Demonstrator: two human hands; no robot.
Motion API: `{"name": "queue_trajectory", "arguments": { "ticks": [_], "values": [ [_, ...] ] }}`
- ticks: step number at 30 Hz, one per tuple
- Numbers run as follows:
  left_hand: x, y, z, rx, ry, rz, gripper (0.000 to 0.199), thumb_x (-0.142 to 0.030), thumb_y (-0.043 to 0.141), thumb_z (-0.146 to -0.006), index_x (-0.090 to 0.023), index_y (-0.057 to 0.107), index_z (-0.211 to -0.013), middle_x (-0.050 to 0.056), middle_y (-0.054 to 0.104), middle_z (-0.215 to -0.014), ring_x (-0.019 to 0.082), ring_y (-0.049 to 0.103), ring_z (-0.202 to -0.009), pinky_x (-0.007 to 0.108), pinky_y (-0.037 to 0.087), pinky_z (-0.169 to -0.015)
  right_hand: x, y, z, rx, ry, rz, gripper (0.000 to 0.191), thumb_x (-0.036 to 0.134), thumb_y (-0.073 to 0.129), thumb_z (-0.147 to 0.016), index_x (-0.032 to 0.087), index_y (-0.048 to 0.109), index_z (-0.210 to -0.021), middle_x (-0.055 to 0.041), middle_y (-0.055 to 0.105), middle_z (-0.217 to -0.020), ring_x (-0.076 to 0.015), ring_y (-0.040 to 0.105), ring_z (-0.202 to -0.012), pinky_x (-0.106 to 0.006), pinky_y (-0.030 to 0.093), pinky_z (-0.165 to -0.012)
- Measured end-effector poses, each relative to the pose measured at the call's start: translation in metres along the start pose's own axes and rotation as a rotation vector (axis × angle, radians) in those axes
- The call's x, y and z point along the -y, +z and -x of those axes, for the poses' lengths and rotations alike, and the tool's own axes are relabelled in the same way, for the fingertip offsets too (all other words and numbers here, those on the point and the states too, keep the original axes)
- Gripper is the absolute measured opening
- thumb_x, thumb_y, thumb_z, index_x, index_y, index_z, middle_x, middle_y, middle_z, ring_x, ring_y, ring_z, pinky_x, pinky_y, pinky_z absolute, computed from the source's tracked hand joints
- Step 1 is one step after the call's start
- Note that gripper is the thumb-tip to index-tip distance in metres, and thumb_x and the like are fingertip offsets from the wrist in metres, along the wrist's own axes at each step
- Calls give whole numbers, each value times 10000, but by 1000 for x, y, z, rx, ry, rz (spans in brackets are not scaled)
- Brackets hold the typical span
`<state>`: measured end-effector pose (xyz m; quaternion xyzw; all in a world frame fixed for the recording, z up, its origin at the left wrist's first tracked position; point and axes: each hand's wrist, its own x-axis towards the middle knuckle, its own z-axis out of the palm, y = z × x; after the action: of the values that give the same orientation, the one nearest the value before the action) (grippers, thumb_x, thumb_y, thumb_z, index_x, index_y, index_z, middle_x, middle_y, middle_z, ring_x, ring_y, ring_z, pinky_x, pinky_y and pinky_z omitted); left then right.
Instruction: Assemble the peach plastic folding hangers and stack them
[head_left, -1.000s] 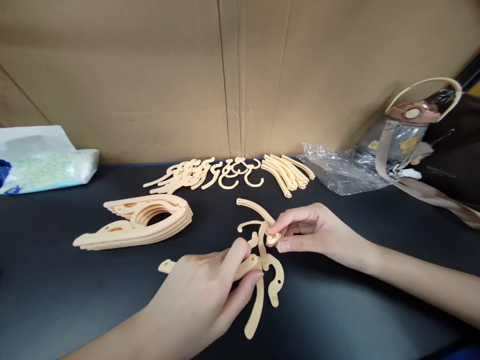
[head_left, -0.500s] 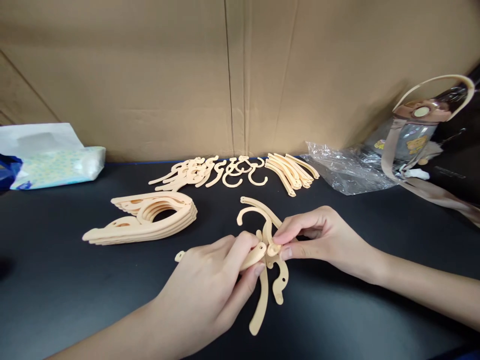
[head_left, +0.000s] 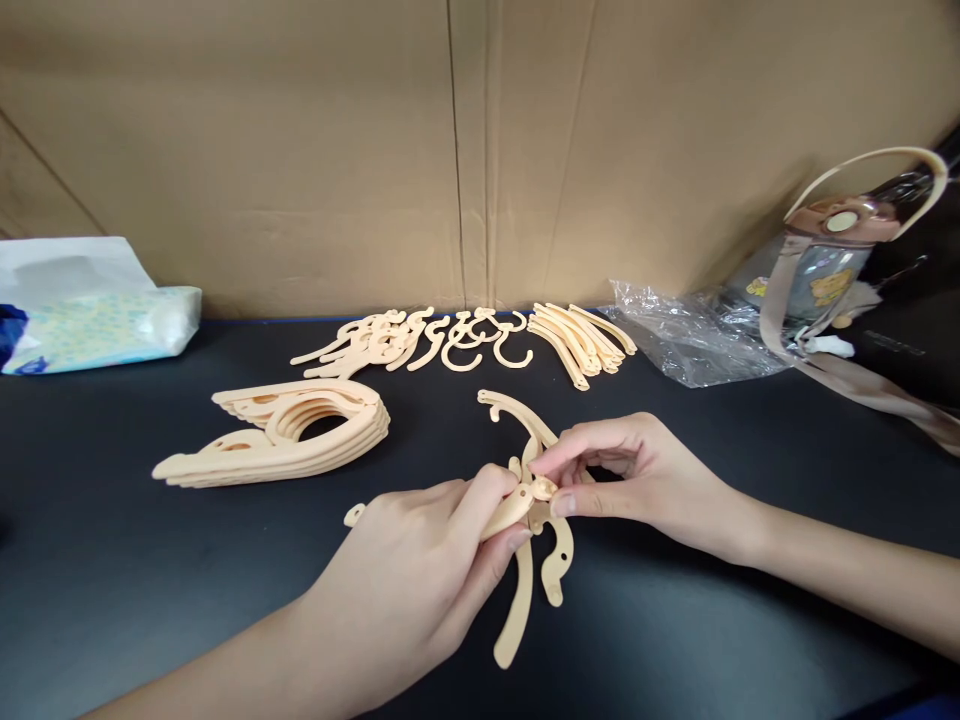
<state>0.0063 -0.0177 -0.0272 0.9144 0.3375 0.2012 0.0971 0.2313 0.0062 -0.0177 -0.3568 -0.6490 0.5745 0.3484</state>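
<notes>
My left hand (head_left: 427, 560) is closed around a beige plastic hanger arm (head_left: 506, 512), whose holed end pokes out past the fingertips. Pinched between thumb and fingers of my right hand (head_left: 622, 470) is the flat end of a beige hanger hook (head_left: 544, 488). That end meets or nearly touches the holed end of the arm. Under and around the hands lie more loose hanger pieces: a long curved strip (head_left: 514, 610), a short curved piece (head_left: 559, 560) with a hole, and another strip (head_left: 517, 408) behind. The fingers partly hide the hook.
Left of my hands is a stack of folded hangers (head_left: 345, 445). Along the back lie short curved pieces (head_left: 375, 345), several hooks (head_left: 514, 355) and a pile of strips (head_left: 581, 345). A tissue pack (head_left: 105, 320), clear plastic wrap (head_left: 682, 340) and a strapped bottle (head_left: 832, 260) flank them.
My right hand has moved slightly left, bringing the hook's end up against the arm in my left hand. The hook has turned, so its curve shows less. My left hand has hardly moved.
</notes>
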Motion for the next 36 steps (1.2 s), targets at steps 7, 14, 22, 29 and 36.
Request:
{"name": "queue_trajectory", "arguments": {
  "ticks": [7, 14, 22, 29, 36],
  "values": [
    [-1, 2, 1, 11, 6, -46, 109, -226, 273, -1023, -240, 380, -1038, -60, 616, -713, 138, 576, -496, 240, 363, -441, 2, 2, 0, 4, 10, 13, 165, 202, 821, -713, 220, 788, -873, 18, 721, -767, -116, 624, -650, -263, 530, -649],
    [-1, 1, 2, 14, 41, -59, 107, -229, 264, -1025, -240, 366, -1055, -57, 621, -702, 144, 597, -505, 237, 370, -443, 1, 0, 1, 12, -15, 63, 145, 234, 817, -719, 206, 788, -858, 3, 712, -762, -108, 563, -624, -257, 490, -602],
    [-4, 0, 1, 52, 82, -110, 120, -176, 248, -1009, -249, 327, -956, -52, 585, -679, 154, 576, -492, 249, 306, -418, 4, -1, 2, 74, -5, 159, 108, 270, 784, -769, 199, 786, -850, -8, 737, -800, -146, 637, -718, -271, 500, -659],
    [-3, 3, 1, 102, 84, -140, 127, -189, 263, -1003, -254, 288, -898, -53, 558, -655, 159, 559, -474, 256, 280, -418, 7, -1, 4, 105, 16, 238, 113, 298, 760, -802, 206, 779, -865, 1, 746, -819, -148, 665, -739, -257, 524, -686],
    [-3, 2, -1, 104, 135, -188, 135, -143, 271, -978, -252, 279, -897, -59, 531, -637, 154, 542, -458, 260, 261, -416, 11, 0, 2, 128, 74, 211, 47, 212, 791, -763, 190, 771, -799, 34, 748, -749, -107, 680, -696, -181, 516, -651]
  ]
}}
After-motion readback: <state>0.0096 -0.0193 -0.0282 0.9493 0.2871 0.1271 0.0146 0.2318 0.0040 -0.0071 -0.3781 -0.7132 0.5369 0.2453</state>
